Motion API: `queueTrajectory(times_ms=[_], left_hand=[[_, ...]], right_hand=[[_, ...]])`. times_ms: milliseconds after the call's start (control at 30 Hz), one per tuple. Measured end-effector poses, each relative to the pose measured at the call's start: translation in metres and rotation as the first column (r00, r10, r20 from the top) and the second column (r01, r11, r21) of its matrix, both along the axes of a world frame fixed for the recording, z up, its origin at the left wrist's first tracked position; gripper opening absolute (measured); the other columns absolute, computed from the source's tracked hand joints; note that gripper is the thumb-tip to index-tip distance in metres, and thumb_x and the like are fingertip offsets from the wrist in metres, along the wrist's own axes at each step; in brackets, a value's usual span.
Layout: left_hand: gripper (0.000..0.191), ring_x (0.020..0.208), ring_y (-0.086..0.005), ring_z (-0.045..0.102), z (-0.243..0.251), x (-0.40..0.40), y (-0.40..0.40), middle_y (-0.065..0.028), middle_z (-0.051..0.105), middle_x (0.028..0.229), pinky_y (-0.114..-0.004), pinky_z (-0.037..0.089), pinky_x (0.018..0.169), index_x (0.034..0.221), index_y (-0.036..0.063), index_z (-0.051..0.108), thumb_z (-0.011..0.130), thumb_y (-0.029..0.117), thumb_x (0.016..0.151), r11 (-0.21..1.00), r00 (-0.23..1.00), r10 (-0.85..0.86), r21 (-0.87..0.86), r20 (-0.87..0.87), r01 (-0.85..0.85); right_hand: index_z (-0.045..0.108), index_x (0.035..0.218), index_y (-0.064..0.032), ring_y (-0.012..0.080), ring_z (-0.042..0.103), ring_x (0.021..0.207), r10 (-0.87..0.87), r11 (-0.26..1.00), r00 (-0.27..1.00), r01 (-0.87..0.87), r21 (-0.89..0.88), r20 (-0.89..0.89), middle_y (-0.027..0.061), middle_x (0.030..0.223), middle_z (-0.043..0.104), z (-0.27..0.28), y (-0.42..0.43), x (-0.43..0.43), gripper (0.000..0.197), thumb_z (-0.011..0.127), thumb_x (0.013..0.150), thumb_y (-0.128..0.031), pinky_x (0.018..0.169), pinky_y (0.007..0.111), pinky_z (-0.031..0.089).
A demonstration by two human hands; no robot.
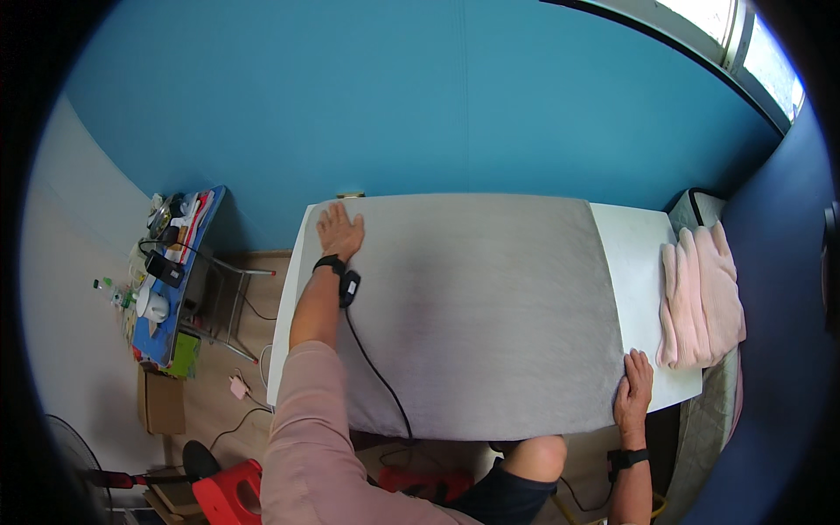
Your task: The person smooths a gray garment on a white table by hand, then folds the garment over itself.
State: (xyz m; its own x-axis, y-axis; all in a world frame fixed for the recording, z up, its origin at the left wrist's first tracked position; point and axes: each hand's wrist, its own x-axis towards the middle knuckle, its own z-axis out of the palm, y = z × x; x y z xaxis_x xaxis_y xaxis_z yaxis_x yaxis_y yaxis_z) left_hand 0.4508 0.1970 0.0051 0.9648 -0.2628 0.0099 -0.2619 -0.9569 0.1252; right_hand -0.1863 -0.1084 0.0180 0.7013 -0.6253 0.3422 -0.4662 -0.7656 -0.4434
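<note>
A grey plush cloth lies spread over a white table, hanging slightly past the near edge. My left hand rests palm down with fingers apart on the cloth's far left corner. At the cloth's near right corner my right hand lies flat by the table's edge, fingers close together, gripping nothing that I can see. Each wrist wears a black strap with a small black device and a cable; the left cable runs across the cloth.
Folded pink fabric sits at the table's right end, beside a mattress. At left, a blue-topped folding table holds a white pot, a bottle and clutter. A red plastic stool, a fan and cables are lower left. A blue wall stands behind.
</note>
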Motion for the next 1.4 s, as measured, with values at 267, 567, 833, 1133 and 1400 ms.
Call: queueTrajectory(times_ms=[267, 567, 833, 1133, 1400], left_hand=[[0.077, 0.153, -0.0475, 0.013, 0.002, -0.015, 0.093, -0.0204, 0.018, 0.168, -0.058, 0.011, 0.123, 0.161, 0.0016, 0.021, 0.038, 0.048, 0.102, 0.997, 0.995, 0.077, -0.009, 0.061, -0.077], [0.076, 0.153, -0.0482, 0.014, 0.016, -0.152, 0.171, -0.0224, 0.018, 0.167, -0.059, 0.013, 0.123, 0.160, 0.0048, 0.024, 0.050, 0.043, 0.099, 0.983, 0.983, -0.181, -0.041, 0.018, 0.182], [0.074, 0.150, -0.0477, 0.022, -0.003, -0.264, 0.242, -0.0242, 0.025, 0.164, -0.059, 0.016, 0.121, 0.157, -0.0003, 0.029, 0.055, 0.034, 0.097, 0.934, 0.939, -0.335, -0.104, 0.078, 0.342], [0.064, 0.146, -0.0416, 0.033, 0.001, -0.280, 0.275, -0.0217, 0.039, 0.157, -0.056, 0.021, 0.121, 0.150, -0.0013, 0.041, 0.056, 0.032, 0.097, 0.896, 0.897, -0.325, -0.205, 0.300, 0.393], [0.056, 0.139, -0.0366, 0.038, -0.009, -0.282, 0.283, -0.0186, 0.047, 0.148, -0.052, 0.025, 0.118, 0.142, -0.0019, 0.048, 0.056, 0.028, 0.095, 0.907, 0.865, -0.251, -0.206, 0.435, 0.367]], right_hand=[[0.062, 0.132, 0.0018, 0.0388, 0.044, 0.141, 0.012, 1.000, 1.000, -0.013, -0.020, -0.011, 0.0180, 0.146, 0.056, -0.007, -0.001, 0.000, 0.049, 0.047, 0.086, 0.006, 0.120, 0.049, 0.031], [0.059, 0.136, -0.0003, 0.0391, 0.042, 0.142, 0.011, 0.997, 0.999, -0.013, -0.071, -0.035, 0.0175, 0.147, 0.054, -0.024, -0.012, -0.017, 0.050, 0.047, 0.088, 0.004, 0.121, 0.048, 0.030], [0.054, 0.141, 0.0005, 0.0391, 0.043, 0.141, -0.010, 0.977, 0.993, -0.015, -0.213, -0.117, 0.0187, 0.148, 0.054, -0.047, -0.024, -0.006, 0.049, 0.047, 0.092, 0.001, 0.117, 0.049, 0.034], [0.036, 0.154, -0.0006, 0.0488, 0.033, 0.145, -0.026, 0.990, 0.940, -0.024, -0.141, -0.341, 0.0326, 0.158, 0.030, -0.012, 0.035, 0.028, 0.073, 0.059, 0.085, -0.005, 0.117, 0.056, 0.031], [0.035, 0.156, -0.0034, 0.0443, 0.027, 0.150, 0.542, 0.830, 0.803, -0.558, 0.010, -0.247, 0.0286, 0.162, 0.028, 0.041, 0.238, 0.159, 0.063, 0.055, 0.102, -0.029, 0.123, 0.050, 0.023]])
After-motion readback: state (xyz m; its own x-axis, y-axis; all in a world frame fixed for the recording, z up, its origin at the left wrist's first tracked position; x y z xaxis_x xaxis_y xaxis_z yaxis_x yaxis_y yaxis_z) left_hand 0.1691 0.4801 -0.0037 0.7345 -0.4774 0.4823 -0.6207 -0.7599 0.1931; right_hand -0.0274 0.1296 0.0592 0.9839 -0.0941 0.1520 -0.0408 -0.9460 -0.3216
